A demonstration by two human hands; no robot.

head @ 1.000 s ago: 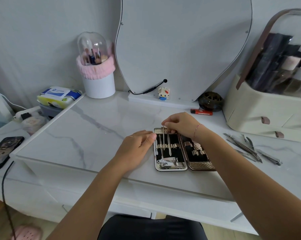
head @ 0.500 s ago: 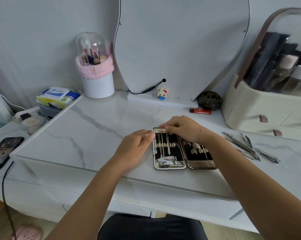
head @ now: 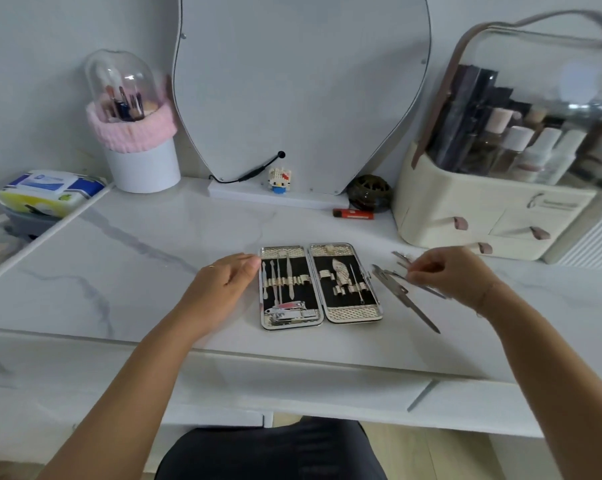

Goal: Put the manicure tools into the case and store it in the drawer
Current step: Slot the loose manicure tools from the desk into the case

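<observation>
Currently the open case (head: 351,312) lies near the desk's (head: 154,271) front edge, with the left hand (head: 223,282) relaxed against its rim. The right hand (head: 448,275) pinches one of the loose tools (head: 405,296) beside it. These are likely thin, stiff, slippery steel, best gripped mid-shaft.

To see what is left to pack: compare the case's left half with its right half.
The left half holds several slim tools and clippers at its near end; the right half holds fewer, with several loops empty. The left hand rests at the left half's edge; no hand touches the right half. Both lie open flat, black-lined.
</observation>
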